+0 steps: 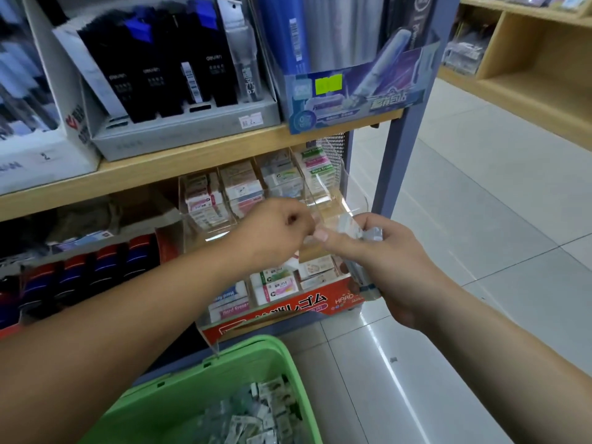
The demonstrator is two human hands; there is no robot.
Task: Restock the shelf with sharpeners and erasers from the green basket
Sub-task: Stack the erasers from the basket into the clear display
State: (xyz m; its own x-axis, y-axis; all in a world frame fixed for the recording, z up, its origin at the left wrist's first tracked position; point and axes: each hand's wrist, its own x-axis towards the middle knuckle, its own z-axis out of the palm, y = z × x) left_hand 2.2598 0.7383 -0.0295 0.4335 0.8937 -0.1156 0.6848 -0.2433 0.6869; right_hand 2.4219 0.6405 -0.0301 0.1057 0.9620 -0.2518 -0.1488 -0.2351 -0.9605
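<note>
My right hand (381, 267) grips a bundle of small clear-wrapped packets (358, 232), held in front of the clear acrylic eraser display (323, 193) on the lower shelf. My left hand (282, 229) is curled just left of that bundle, its fingertips hidden at the packet's edge. The display's compartments hold stacked boxed erasers (240, 190); its front right compartment shows bare wood. Below it, an orange eraser box (288, 312) holds more erasers. The green basket (256, 354) sits at the bottom, with several small wrapped items (256, 418) inside.
The upper wooden shelf (198, 152) carries grey and blue display boxes of pens and refills. Red and blue items line the lower shelf at left. A grey-blue shelf post (400, 155) stands right of the display. Tiled floor and another wooden shelf unit (528, 65) lie to the right.
</note>
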